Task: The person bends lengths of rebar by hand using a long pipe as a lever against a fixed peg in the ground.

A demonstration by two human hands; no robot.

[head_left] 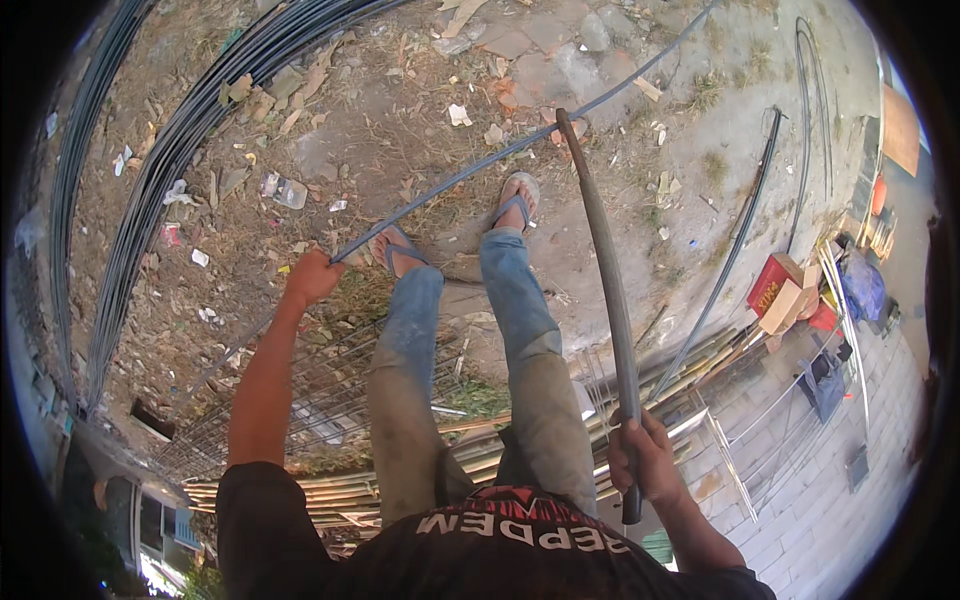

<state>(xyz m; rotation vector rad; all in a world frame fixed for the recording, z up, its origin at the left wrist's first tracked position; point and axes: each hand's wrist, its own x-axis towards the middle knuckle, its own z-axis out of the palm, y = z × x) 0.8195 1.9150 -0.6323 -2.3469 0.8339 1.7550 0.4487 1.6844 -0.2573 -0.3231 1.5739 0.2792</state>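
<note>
My left hand (315, 277) is closed around a long steel rod (450, 184), which slants away to the far right across the ground in front of my sandalled feet. Past the left hand, the rod seems to continue toward the lower left. In my right hand (648, 458) is a thick grey metal pipe (607, 265), gripped near its close end. The pipe reaches forward to the right of my legs. Its far tip meets or overlaps the rod beyond my right foot; whether the rod sits inside the tip cannot be made out.
Bundles of dark steel rods (190, 130) curve along the left. Bent rods (760, 190) lie at right. Bamboo poles (720, 372) and a steel mesh (300, 400) are close behind my feet. A red carton (772, 283) and blue bag (862, 285) stand right. Litter covers the dirt.
</note>
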